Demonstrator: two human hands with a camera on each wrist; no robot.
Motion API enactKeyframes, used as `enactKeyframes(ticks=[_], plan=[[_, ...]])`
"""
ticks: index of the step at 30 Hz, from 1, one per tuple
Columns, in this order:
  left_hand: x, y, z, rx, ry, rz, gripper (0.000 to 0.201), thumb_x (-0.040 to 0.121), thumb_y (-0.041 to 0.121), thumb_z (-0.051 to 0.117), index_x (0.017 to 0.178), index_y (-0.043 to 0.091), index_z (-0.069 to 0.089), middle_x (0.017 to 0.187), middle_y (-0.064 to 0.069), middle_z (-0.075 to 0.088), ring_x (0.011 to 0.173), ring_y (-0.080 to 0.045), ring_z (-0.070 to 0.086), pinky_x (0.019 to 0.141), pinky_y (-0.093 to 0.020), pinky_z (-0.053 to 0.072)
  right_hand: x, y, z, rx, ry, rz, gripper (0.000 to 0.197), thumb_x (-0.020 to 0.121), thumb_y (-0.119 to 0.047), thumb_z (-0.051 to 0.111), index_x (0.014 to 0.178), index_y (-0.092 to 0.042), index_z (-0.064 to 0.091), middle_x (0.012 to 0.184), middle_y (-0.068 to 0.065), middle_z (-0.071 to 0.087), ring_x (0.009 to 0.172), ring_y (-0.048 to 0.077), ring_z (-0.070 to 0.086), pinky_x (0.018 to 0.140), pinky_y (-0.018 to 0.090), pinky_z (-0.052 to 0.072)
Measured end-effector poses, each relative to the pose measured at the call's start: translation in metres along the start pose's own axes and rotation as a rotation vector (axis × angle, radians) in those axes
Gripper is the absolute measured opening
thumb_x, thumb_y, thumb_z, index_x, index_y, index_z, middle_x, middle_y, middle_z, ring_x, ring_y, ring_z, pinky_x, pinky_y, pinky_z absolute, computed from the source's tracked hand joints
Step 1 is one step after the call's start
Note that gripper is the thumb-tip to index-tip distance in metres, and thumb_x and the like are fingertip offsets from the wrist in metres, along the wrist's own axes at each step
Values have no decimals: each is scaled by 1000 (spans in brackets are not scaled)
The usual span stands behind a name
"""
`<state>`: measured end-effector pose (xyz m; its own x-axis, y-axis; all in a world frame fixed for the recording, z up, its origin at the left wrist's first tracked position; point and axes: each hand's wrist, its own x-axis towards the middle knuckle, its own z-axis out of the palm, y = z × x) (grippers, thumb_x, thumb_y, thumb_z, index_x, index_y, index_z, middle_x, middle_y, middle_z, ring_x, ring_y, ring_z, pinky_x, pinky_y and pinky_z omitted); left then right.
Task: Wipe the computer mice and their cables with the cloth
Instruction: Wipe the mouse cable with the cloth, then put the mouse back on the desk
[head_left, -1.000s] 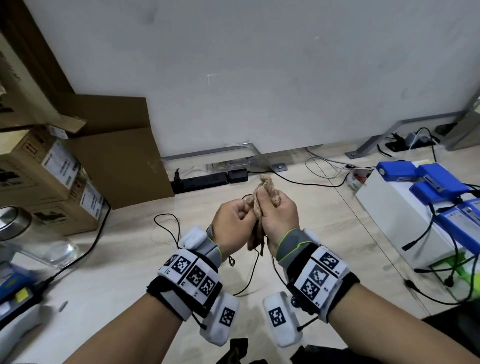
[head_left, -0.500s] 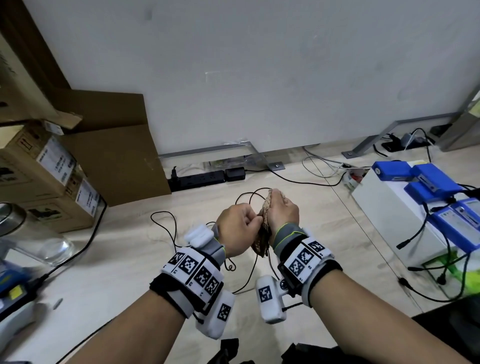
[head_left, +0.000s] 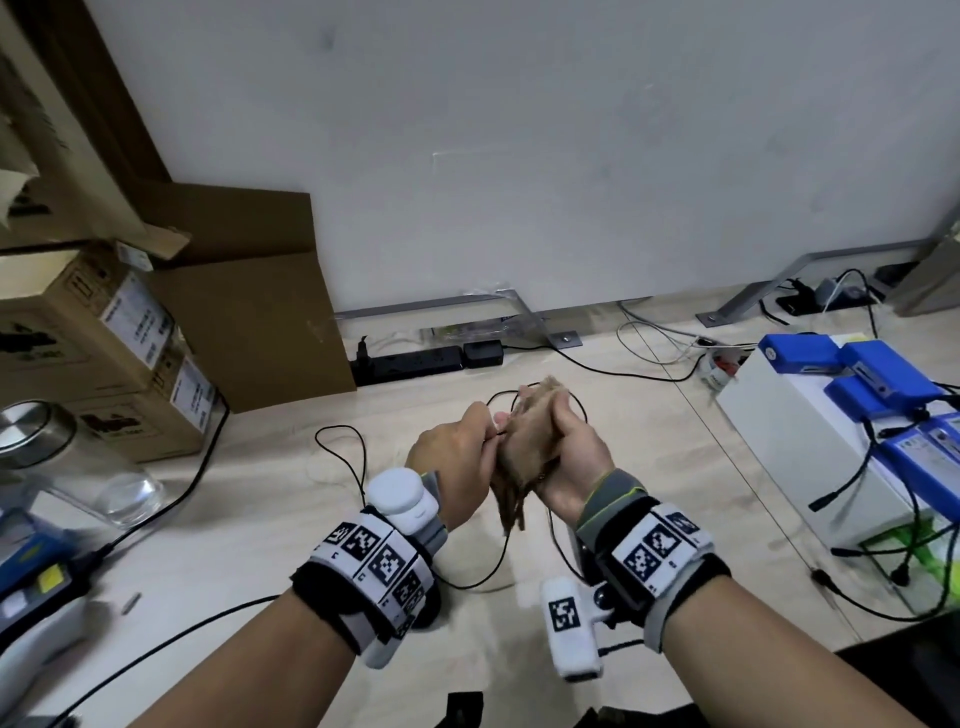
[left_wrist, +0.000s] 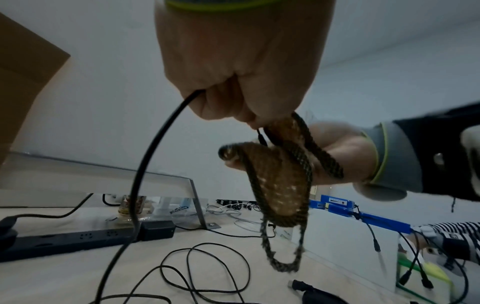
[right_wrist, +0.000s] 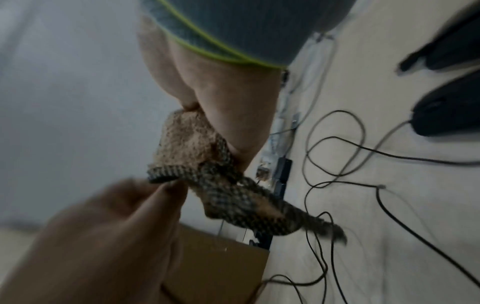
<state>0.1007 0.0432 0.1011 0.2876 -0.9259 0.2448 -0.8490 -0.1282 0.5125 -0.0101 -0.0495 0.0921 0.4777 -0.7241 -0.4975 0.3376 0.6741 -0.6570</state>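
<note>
- A pale wooden floor (head_left: 260, 519) runs to a white wall (head_left: 519, 130); cardboard boxes (head_left: 104, 332) stand far left, a white case (head_left: 779, 441) topped with blue units far right.
- A black power strip (head_left: 410, 362) lies along the wall's foot.
- Two black mice (right_wrist: 449, 107) sit on the floor in the right wrist view — blurred.
- The right hand (head_left: 571, 457) is closed around a bunched brown cloth (head_left: 524, 457), held above the floor.
- The left hand (head_left: 457, 457), curled in a fist, grips a thin black cable (left_wrist: 145, 164) just beside the cloth — loose loops trail on the floor below.
</note>
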Motion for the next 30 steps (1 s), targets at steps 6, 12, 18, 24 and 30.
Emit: enactKeyframes(ticks=[6,12,18,24,30], plan=[[-9,-3,2,-45,-48,2,10,91,25,52,90,14,50,70,-6,65,66,-33,57,60,-38,44,-7,22,16,-555,221,-345,33,87,-32,64,61,-14,56,49,-1,54,41,17,45,44,23,41],[-20,-16,2,-57,-128,23,10,91,21,56,88,12,55,68,-5,63,66,-30,55,59,-34,35,-3,31,12,-687,162,-350,32,91,-26,56,68,-6,51,43,2,47,30,17,34,37,21,33],[-46,-83,9,-110,-143,-278,13,93,23,56,93,10,57,81,-7,67,78,-29,60,66,-33,43,12,17,-41,-773,451,-316,26,89,-28,54,67,-14,54,49,8,57,35,23,44,42,29,41],[-98,-152,61,-17,-464,-653,48,79,51,68,108,22,43,105,-6,53,89,-27,57,76,-34,47,10,27,-102,-1345,500,-159,31,88,-42,56,68,-18,51,86,3,64,87,32,59,77,27,43],[-99,-141,93,-63,-497,-654,70,65,55,78,119,30,41,111,0,35,102,-30,55,87,-42,51,0,24,-164,-1620,563,-41,43,85,-41,61,126,-28,56,121,11,64,108,35,60,91,33,48]])
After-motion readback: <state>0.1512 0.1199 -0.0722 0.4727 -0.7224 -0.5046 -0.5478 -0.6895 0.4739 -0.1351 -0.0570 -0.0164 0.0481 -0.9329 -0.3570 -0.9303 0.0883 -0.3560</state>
